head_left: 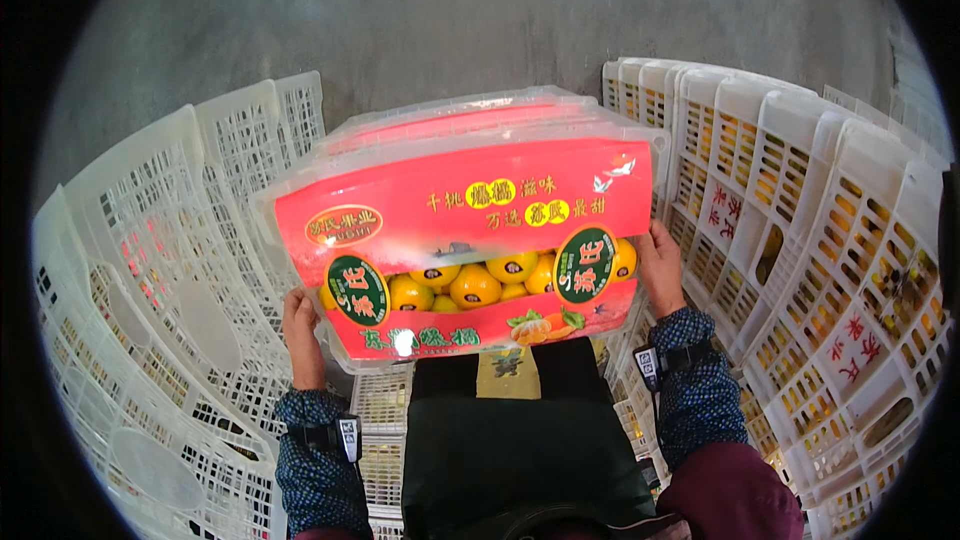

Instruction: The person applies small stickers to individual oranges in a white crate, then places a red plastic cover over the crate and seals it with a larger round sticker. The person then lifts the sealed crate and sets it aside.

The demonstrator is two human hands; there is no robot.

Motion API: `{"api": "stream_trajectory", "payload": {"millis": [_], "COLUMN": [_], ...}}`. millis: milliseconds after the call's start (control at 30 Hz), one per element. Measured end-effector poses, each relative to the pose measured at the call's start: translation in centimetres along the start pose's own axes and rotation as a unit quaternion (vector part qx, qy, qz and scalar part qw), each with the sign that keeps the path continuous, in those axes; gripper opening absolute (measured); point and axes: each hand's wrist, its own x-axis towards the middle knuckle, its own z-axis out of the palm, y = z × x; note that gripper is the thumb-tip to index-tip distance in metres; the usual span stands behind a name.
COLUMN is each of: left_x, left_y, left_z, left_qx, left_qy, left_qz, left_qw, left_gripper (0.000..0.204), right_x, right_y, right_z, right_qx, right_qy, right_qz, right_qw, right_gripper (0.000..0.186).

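A clear plastic fruit box with a red printed cover is tilted up in front of my body. Through a window in the cover, several mandarins with small dark stickers show. My left hand grips its lower left side, fingers curled at the edge. On the right side, my right hand is closed on the rim, its fingertips partly hidden behind the box. Beyond its far edge, more red-covered boxes show in part; whether the held box touches them I cannot tell.
Stacked white slatted crates rise on my left. Along my right stand more white crates, with orange fruit visible through their slots. Other white crates are low beside my legs. A grey concrete floor lies beyond.
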Motion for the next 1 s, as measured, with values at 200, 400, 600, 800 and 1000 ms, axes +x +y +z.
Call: {"api": "stream_trajectory", "payload": {"millis": [200,400,600,800,1000], "left_x": [-0.6,-0.9,-1.1,-0.2,-0.5], "left_y": [1.1,2.7,3.2,2.3,1.8], "left_z": [1.0,1.7,1.9,0.9,2.1], "left_qx": [-0.002,0.004,-0.015,0.037,0.141], "left_qy": [0.010,0.035,0.056,0.028,0.091], "left_qz": [-0.008,-0.040,-0.020,-0.016,-0.029], "left_qw": [1.000,0.999,0.998,0.999,0.985], "left_gripper": [0.034,0.034,0.040,0.036,0.036], "right_x": [0.0,0.3,0.4,0.4,0.7], "right_y": [-0.4,-0.9,-1.1,-0.2,-1.3], "right_z": [-0.2,-0.2,-0.3,-0.8,-0.7], "right_qx": [0.019,0.047,0.090,0.056,0.059], "right_qy": [-0.007,-0.011,-0.024,-0.030,-0.034], "right_qz": [0.004,0.015,0.048,0.042,0.056], "right_qw": [1.000,0.999,0.994,0.997,0.996], "right_gripper": [0.018,0.019,0.027,0.027,0.024]}}
